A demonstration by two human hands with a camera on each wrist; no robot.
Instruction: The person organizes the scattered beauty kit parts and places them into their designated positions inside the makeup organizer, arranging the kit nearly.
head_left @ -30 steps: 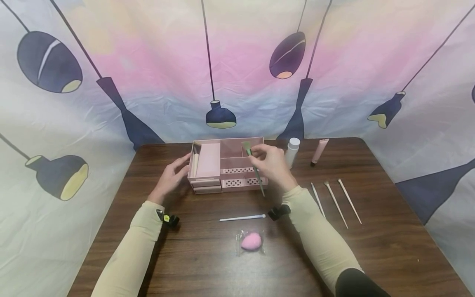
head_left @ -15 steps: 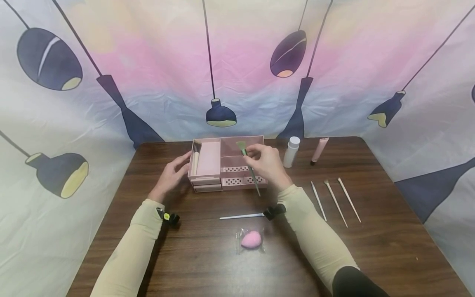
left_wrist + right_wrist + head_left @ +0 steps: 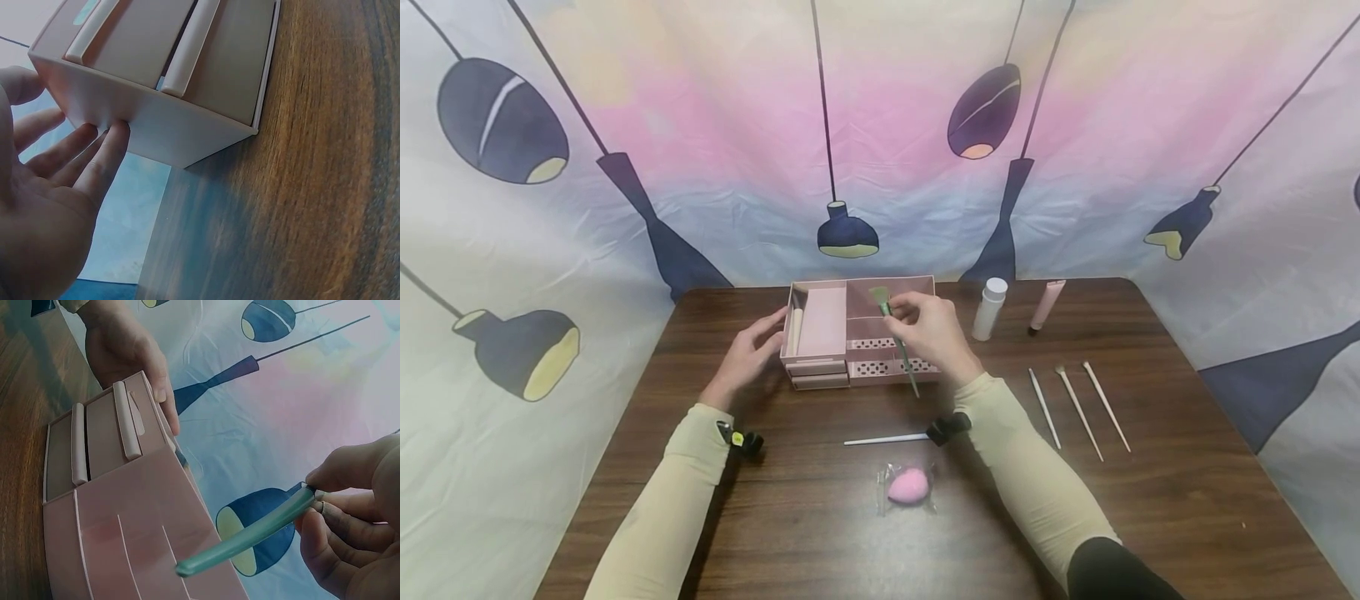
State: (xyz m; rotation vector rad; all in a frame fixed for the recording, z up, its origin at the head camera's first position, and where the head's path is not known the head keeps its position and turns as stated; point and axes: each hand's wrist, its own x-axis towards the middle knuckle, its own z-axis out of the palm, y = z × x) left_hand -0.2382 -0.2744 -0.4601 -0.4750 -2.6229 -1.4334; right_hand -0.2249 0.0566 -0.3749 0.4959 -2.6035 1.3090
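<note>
A pink makeup organizer (image 3: 824, 321) with drawers and open compartments stands toward the back of the table. My left hand (image 3: 747, 354) rests its fairly straight fingers against the organizer's left side; the left wrist view shows the fingertips (image 3: 115, 134) touching that wall. Over the right compartments, my right hand (image 3: 931, 329) pinches a green makeup brush (image 3: 901, 354), bristles up and handle slanting down toward the front. In the right wrist view the green handle (image 3: 244, 544) sticks out from thumb and fingers. A brush with a pale handle (image 3: 797, 325) stands in the organizer's left slot.
A white bottle (image 3: 990, 310) and a pink tube (image 3: 1047, 308) stand right of the organizer. Several slim brushes (image 3: 1081, 412) lie on the right. Nearer the front are a pale blue-white brush (image 3: 883, 439), partly behind my wrist camera, and a wrapped pink sponge (image 3: 908, 486).
My right hand has moved left over the organizer, carrying the green makeup brush with it. The left hand stays against the organizer's side.
</note>
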